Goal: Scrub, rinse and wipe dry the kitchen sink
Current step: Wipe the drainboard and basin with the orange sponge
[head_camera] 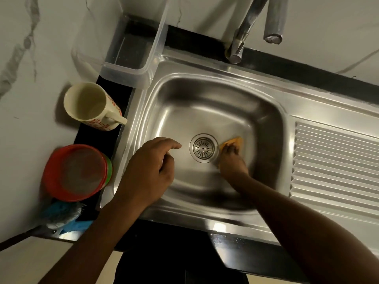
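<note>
The stainless steel sink (207, 89) fills the middle of the view, with a round drain strainer (203, 148) in its floor. My right hand (232, 160) presses an orange sponge (232, 142) onto the basin floor just right of the strainer; only the sponge's far edge shows past my fingers. My left hand (150, 171) hovers over the basin's left side with fingers loosely curled and holds nothing. The tap spout (273, 19) and its lever (244, 31) hang over the back rim.
A clear plastic container (127, 64) stands at the sink's back left corner. Left of the sink sit a cream mug (92, 105), a red-lidded tub (75, 171) and a blue scrubber (61, 216). The ribbed drainboard (336, 158) lies to the right.
</note>
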